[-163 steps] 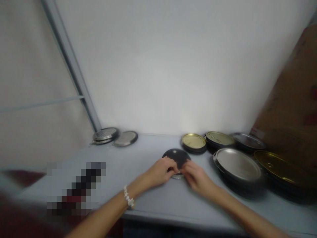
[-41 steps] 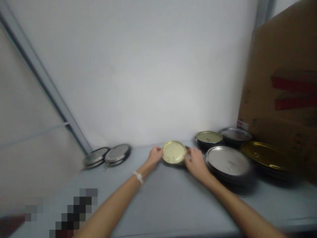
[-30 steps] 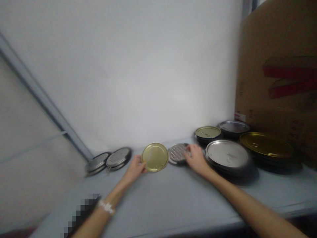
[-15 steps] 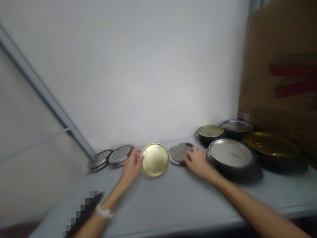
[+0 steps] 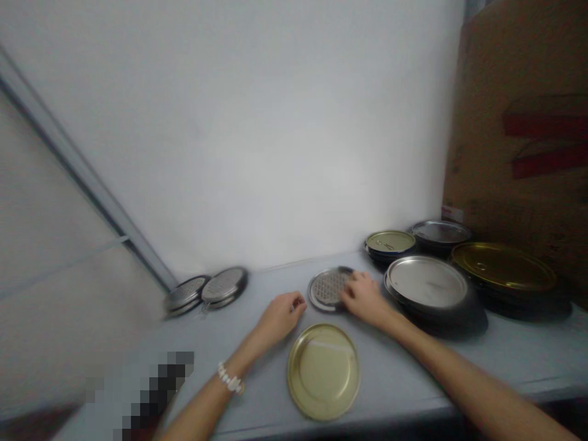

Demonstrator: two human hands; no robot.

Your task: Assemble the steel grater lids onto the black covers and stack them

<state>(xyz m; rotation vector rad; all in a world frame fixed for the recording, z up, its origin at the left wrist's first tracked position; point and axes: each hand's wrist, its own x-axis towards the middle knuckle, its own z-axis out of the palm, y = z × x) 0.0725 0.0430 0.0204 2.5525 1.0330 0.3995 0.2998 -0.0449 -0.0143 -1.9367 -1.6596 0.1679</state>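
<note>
A round gold-coloured tin lid [image 5: 324, 372] lies flat on the grey shelf [image 5: 257, 349] near its front edge, touched by neither hand. My left hand [image 5: 281, 316] hangs just above and to the left of it, fingers curled, holding nothing. My right hand [image 5: 362, 298] has its fingers on the right rim of a perforated silver lid [image 5: 327, 289], covering that part of it. A wide stack of silver lids [image 5: 426, 283] stands just beyond my right hand.
Further right are stacks of gold lids [image 5: 390, 242], dark-rimmed silver lids [image 5: 441, 231] and large gold lids [image 5: 503, 266]. Two perforated lid stacks [image 5: 204, 291] sit at the back left. A cardboard box [image 5: 519, 153] leans at right against the white wall [image 5: 229, 122].
The gold lid has gone from beside my left hand to lying flat near the shelf's front edge. My left hand has let go of it and moved right.
</note>
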